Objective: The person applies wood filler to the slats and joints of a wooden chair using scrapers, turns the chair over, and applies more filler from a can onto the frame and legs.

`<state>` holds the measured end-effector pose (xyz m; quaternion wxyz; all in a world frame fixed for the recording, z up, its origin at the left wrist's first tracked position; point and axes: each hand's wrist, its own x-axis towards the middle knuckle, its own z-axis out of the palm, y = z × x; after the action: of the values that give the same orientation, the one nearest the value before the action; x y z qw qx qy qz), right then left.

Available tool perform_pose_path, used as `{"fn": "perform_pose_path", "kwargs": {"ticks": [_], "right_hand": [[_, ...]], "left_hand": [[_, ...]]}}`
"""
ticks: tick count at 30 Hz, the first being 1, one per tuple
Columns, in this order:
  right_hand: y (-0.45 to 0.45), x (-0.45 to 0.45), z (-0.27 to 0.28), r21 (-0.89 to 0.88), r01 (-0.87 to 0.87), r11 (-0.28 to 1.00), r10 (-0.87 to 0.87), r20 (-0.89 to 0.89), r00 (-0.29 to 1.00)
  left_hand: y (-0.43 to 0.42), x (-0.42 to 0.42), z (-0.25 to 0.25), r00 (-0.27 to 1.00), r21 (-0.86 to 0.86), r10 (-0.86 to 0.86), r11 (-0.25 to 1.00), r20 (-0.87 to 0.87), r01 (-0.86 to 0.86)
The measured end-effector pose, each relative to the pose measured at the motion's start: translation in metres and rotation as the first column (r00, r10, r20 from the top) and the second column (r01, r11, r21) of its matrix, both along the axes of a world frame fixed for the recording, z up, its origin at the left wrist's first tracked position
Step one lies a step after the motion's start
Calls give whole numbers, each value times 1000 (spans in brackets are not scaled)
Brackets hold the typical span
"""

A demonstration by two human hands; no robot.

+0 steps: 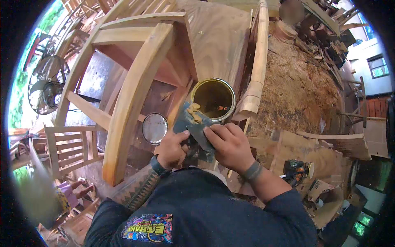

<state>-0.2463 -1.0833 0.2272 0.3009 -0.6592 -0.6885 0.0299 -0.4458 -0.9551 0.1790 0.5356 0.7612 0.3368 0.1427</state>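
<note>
My left hand (172, 149) is closed on a dark blue-grey flat plate (181, 118), its thumb on the top face. Tan putty (194, 114) lies in lumps on the far part of that plate. Pinched in my right hand (232, 147) is a dark flat spreader (200, 136), which overlaps the plate just short of the putty. Right beyond both hands stands an open can (235, 101) with a yellowish inner wall and dark contents. A small orange mark shows inside it. A round metal lid (155, 128) lies left of the can, near my left hand.
A curved wooden furniture frame (138, 94) rises at the left, close to my left arm. Another curved wooden piece (258, 61) stands right of the can. Sawdust (302, 82) covers the ground farther right. A fan (48, 84) stands far left; an orange-and-black tool (294, 171) lies at right.
</note>
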Motion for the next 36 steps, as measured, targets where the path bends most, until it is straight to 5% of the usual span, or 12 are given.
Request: {"fn": "perform_pose_path", "kwargs": {"ticks": [2,6,8,9,11,13,14,24,27,29,34,36], "right_hand": [[6,2,-2,2,-28,1000,28,24,999],[23,8,3,-28,-60,998,63,85,994],[35,9,11,5,-50,999,49,112,992],[40,8,13,2,-36,999,35,138,990],[51,7,11,-5,-7,1000,7,185,983],[62,16,4,-91,27,996,-6,216,976],[68,23,-3,-137,47,989,-14,230,973],[113,71,17,-373,221,901,-246,-21,969],[110,77,4,-230,168,959,-209,-168,963],[104,67,1,-283,123,951,-261,-527,809],[92,74,-39,-167,103,981,-196,-856,478],[90,73,-38,-132,123,984,-172,-888,425]], "left_hand": [[0,1,-4,998,111,-50,993,48,44],[3,19,20,961,-407,166,911,222,-63],[13,21,21,977,-75,26,997,213,-11],[20,19,12,977,282,-100,958,188,44],[24,18,-6,968,525,-222,841,121,128],[18,27,-5,956,357,-258,913,136,196],[8,32,9,990,-484,-10,872,143,79],[9,-1,-14,964,-636,1,751,265,174],[16,-17,-28,987,-733,158,672,3,-105],[20,-41,-83,995,-247,38,967,-93,-60],[13,-47,-8,947,-593,318,757,-32,-274],[21,-60,-51,959,-627,284,750,17,-211]]}}
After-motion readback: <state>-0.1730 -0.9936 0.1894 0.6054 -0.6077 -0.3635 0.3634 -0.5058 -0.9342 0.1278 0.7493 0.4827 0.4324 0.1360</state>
